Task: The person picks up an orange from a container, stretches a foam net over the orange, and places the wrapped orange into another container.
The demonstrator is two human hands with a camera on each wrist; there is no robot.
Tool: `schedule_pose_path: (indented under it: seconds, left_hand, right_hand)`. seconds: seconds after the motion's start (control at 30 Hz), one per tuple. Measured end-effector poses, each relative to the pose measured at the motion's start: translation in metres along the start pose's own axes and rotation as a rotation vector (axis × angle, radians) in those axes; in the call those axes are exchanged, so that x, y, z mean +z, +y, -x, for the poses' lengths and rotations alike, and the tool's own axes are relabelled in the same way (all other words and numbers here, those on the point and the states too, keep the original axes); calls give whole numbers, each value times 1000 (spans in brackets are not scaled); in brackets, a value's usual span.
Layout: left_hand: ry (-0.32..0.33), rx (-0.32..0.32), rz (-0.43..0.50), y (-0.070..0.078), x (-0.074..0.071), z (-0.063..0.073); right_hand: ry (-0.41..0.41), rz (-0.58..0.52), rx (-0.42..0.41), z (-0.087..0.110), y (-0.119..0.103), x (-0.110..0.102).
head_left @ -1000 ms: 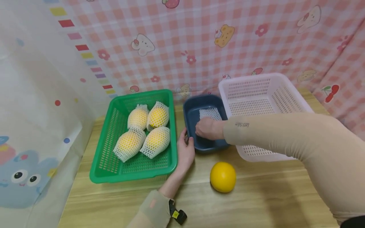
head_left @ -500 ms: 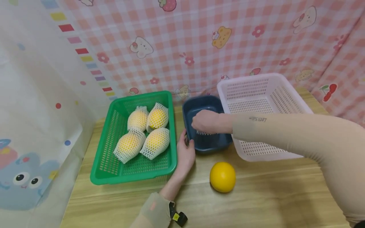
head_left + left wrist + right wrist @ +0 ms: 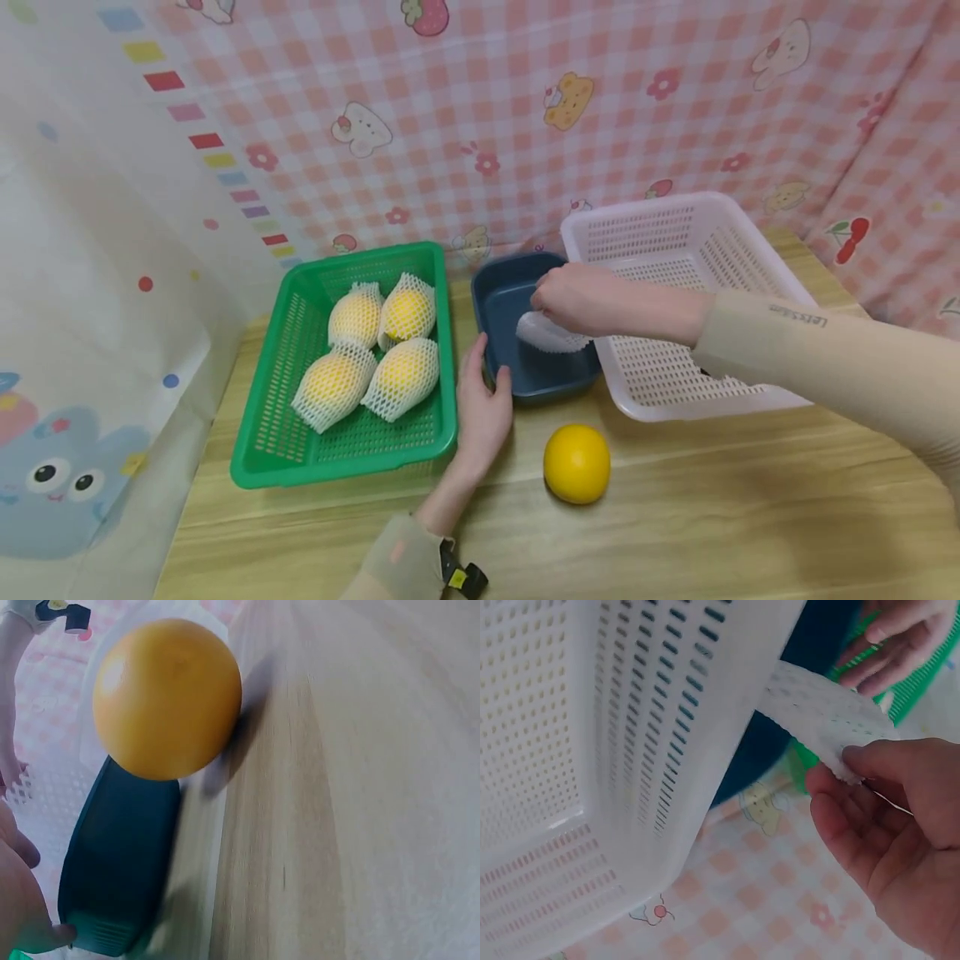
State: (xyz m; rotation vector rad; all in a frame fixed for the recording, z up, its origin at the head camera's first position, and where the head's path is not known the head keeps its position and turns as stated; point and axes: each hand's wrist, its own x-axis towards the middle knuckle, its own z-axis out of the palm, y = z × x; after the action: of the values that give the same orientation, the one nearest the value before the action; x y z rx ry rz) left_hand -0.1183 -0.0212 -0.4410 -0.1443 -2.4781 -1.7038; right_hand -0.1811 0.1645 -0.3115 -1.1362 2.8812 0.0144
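Note:
My right hand [image 3: 577, 300] pinches a white foam fruit net [image 3: 551, 333] between thumb and fingers. In the head view the net is over the dark blue bin [image 3: 491, 304]; in the right wrist view the net [image 3: 825, 712] stretches from the fingertips toward the white basket's rim. My left hand [image 3: 482, 408] lies along the bin's near left side, fingers extended and touching its wall. A bare yellow-orange round fruit [image 3: 577, 463] sits on the table in front of the bin, large in the left wrist view.
At left stands a green basket [image 3: 345, 477] holding several yellow fruits in foam nets [image 3: 333, 383]. A white plastic basket [image 3: 675, 408] adjoins the bin on the right, with my right forearm above it. A pink checked cloth [image 3: 450, 100] hangs behind.
My right hand has risen out of the blue bin and moved slightly right, lifting the foam net with it. My left hand stays beside the bin.

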Motion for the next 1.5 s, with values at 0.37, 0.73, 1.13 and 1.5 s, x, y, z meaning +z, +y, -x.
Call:
schedule_pose_path:
  seconds: [0.37,0.73,1.13,1.5]
  left_hand:
    - [-76,-38,139,18,-6,2]
    - [-53,-123,350,30,-6,2]
    - [-81,-112,450,35,-9,5]
    - [-310,-104,562,42,-15,3]
  right_hand:
    - [300,-308,97,48,-11,-18]
    - [516,-568,267,87,-31,1]
    - [612,-697,310,123,-41,30]
    - [573,-1052,126,145,-44,49]
